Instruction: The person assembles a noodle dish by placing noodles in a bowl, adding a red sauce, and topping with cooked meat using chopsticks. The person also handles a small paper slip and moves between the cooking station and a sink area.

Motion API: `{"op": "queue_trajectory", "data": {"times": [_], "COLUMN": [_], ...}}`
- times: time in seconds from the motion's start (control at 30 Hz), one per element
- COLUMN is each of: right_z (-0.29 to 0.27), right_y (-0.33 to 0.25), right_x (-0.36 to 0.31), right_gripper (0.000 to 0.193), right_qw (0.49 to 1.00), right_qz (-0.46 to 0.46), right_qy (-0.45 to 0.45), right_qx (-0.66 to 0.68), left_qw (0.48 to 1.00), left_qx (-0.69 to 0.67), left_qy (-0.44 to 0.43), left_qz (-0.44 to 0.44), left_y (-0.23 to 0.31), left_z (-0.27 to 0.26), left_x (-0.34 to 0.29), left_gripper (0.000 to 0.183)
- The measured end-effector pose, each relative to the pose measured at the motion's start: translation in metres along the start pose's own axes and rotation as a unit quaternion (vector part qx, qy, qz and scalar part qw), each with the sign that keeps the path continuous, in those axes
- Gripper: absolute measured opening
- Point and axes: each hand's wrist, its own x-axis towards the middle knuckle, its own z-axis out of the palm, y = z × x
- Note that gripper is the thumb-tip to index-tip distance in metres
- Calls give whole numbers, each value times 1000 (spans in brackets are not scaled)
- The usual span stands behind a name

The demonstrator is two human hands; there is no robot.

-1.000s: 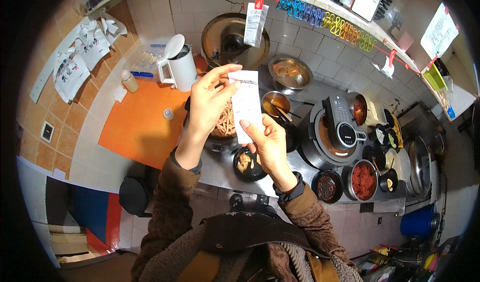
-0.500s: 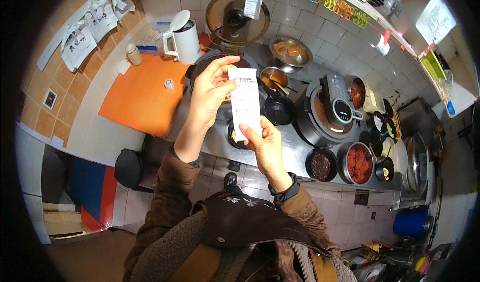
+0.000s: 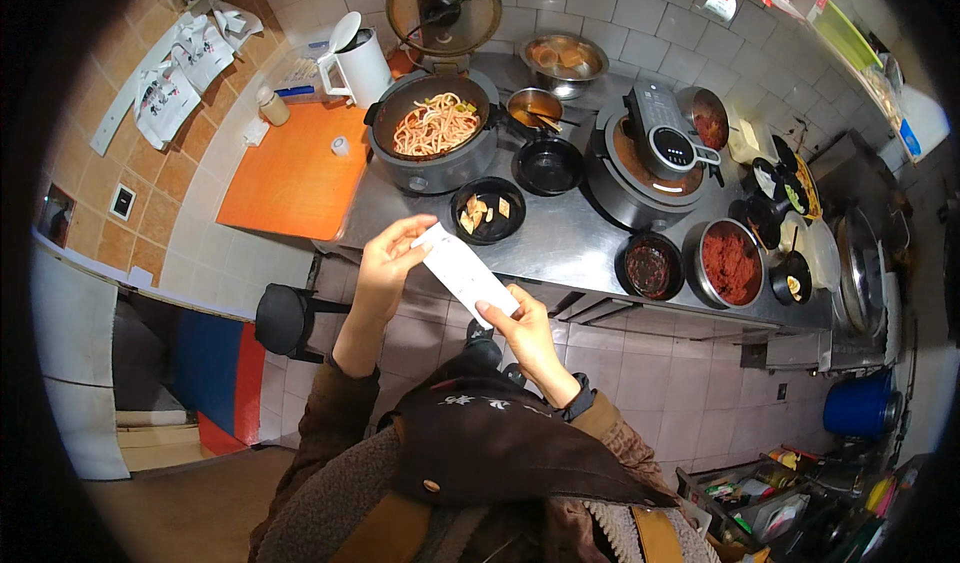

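Note:
A long white paper slip [image 3: 463, 274] is stretched between both my hands, in front of the steel counter [image 3: 560, 238]. My left hand [image 3: 385, 266] pinches its upper end between thumb and fingers. My right hand [image 3: 525, 333] grips its lower end. Just beyond the slip on the counter sits a small black bowl [image 3: 487, 209] with a few pale pieces. Behind it stands a large grey pot of noodles [image 3: 435, 133].
The counter also carries a black pan [image 3: 548, 166], a round cooker [image 3: 648, 158], pots of red sauce [image 3: 731, 262] and dark sauce [image 3: 650, 265]. A white kettle [image 3: 357, 60] stands by an orange board [image 3: 296, 175]. A black stool [image 3: 285, 320] is at left, a blue bucket [image 3: 858, 404] at right.
Both hands have brought the paper slip down from in front of the pots to below the counter edge, and it now tilts diagonally. The view has shifted downward.

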Motion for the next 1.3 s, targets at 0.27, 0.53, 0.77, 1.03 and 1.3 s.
{"op": "queue_trajectory", "data": {"times": [0.27, 0.53, 0.77, 1.03, 1.3], "right_z": [-9, 14, 21, 18, 23], "right_y": [2, -5, 3, 9, -2], "right_x": [-6, 23, 47, 62, 80], "right_gripper": [14, 26, 31, 28, 15], "right_qw": [998, 991, 994, 966, 999], "right_qz": [18, 104, 76, 5, 20], "right_qy": [-49, -58, -71, -18, 17], "right_qx": [24, 56, 38, -257, -21], "left_qw": [984, 976, 935, 874, 884], "left_qx": [-168, -216, -332, -447, -378], "left_qy": [-35, -38, -103, -103, -212], "left_qz": [-44, 10, -71, -162, -177], "left_y": [-35, -35, -24, -34, -38], "left_z": [-19, -31, -12, 0, 30], "left_x": [9, 56, 81, 111, 105], "left_gripper": [12, 13, 12, 15, 7]}}
